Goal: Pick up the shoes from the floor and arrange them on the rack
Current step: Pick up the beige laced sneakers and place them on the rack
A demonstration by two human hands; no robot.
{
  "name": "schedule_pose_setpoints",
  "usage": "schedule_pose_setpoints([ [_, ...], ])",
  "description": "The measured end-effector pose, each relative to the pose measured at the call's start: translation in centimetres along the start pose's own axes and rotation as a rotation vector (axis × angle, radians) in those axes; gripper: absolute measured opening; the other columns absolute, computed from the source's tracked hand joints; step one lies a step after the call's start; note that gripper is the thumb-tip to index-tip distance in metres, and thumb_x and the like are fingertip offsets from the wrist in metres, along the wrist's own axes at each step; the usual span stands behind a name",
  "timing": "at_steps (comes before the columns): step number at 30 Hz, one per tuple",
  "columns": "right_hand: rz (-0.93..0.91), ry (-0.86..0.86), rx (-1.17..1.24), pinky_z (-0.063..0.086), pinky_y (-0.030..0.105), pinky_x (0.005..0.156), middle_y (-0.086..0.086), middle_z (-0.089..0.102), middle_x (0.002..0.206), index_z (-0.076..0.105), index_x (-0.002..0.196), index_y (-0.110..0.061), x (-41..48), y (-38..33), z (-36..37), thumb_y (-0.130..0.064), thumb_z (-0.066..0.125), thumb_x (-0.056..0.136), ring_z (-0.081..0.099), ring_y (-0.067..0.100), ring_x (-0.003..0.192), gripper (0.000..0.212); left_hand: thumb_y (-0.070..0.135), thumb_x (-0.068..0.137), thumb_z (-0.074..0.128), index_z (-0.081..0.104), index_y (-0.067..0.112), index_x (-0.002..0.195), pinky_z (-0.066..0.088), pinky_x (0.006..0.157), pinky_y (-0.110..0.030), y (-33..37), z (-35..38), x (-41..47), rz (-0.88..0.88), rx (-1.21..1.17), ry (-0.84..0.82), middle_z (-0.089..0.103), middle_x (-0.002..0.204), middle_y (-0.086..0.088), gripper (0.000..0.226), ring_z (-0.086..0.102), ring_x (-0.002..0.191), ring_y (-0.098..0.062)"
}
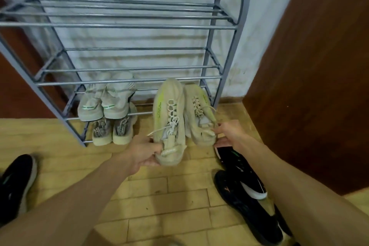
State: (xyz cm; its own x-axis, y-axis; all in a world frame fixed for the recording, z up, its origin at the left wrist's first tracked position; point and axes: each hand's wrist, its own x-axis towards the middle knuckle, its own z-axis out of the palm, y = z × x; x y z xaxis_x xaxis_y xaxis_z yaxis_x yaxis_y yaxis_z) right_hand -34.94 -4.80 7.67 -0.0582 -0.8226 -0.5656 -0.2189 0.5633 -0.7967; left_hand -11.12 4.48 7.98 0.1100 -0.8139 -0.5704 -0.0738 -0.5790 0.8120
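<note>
A grey metal shoe rack (127, 25) stands against the wall with several tiers of bars. My left hand (142, 153) grips the heel of a beige sneaker with a neon green stripe (169, 114). My right hand (229, 133) holds the heel of its beige mate (197, 110). Both shoes point toe-first at the right side of the rack's lower tiers, held just in front of it. A pale grey pair with green heel marks (105, 102) sits on a low tier at the left. Another beige-soled grey pair (112, 130) sits on the bottom tier below it.
Black sneakers (243, 191) lie on the wooden floor under my right forearm. Another black shoe (17, 181) lies at the far left. A brown wooden panel (311, 78) stands right of the rack, and a brown surface is behind its left side.
</note>
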Motion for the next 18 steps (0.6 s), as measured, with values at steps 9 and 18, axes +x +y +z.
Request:
schedule_pose_setpoints([
  [9, -0.002, 0.022, 0.020, 0.055, 0.031, 0.044, 0.010, 0.063, 0.079, 0.054, 0.075, -0.012, -0.9, 1.6, 1.7, -0.001, 0.069, 0.081, 0.067, 0.027, 0.066, 0.019, -0.004, 0.076, 0.064, 0.069, 0.007, 0.092, 0.061, 0.064, -0.035, -2.1, -0.8, -1.1, -0.009, 0.020, -0.017, 0.074, 0.084, -0.009, 0.019, 0.072, 0.070, -0.021],
  [18, -0.013, 0.056, 0.069, 0.061, 0.042, 0.057, 0.017, 0.067, 0.091, 0.064, 0.096, 0.002, -0.2, 0.6, 1.2, -0.001, 0.070, 0.079, 0.070, 0.035, 0.072, 0.018, -0.003, 0.077, 0.068, 0.066, 0.000, 0.099, 0.061, 0.063, -0.036, 1.0, -0.4, 1.3, 0.021, -0.057, 0.030, 0.071, 0.098, -0.015, 0.022, 0.070, 0.079, -0.027],
])
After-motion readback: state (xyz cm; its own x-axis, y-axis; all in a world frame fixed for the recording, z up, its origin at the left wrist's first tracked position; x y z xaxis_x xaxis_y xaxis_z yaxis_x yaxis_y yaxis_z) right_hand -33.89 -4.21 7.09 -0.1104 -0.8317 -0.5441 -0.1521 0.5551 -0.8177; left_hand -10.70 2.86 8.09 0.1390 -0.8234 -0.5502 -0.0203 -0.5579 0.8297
